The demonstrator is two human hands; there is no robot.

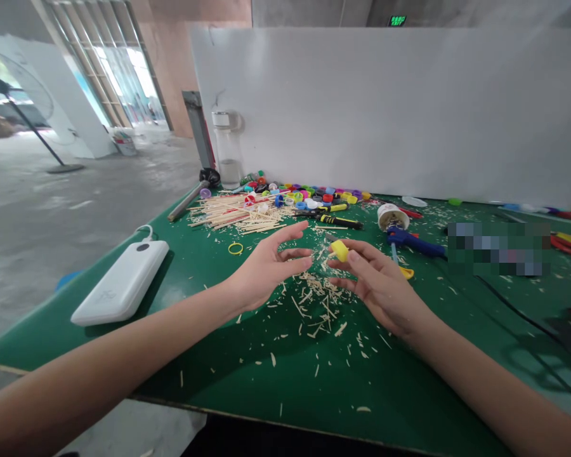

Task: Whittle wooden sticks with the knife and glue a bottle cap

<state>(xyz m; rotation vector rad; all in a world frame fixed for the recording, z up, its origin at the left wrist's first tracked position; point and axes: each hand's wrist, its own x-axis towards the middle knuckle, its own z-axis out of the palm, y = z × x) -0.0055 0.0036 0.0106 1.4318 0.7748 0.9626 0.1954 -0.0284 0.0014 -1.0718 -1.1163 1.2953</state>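
Observation:
Between the thumb and fingers of my right hand [380,285] is a yellow bottle cap [339,251], with a short pale piece of wood showing at its left side. Just left of it, my left hand [271,263] is held with thumb and fingers apart and nothing in them. Both hands hover over wood shavings [321,295] scattered on the green tabletop [266,393]. Beyond the hands lie a pile of thin wooden sticks [238,212] and many coloured bottle caps [309,200]. A yellow ring [235,249] rests beyond my left wrist.
A white power bank [124,282] with a cable lies at left. Black-and-yellow cutters [335,221] lie near the caps. Right of centre are a white cup on its side [391,217] and a blue glue gun [416,242]. A clear bottle [228,152] stands by the white panel [385,108].

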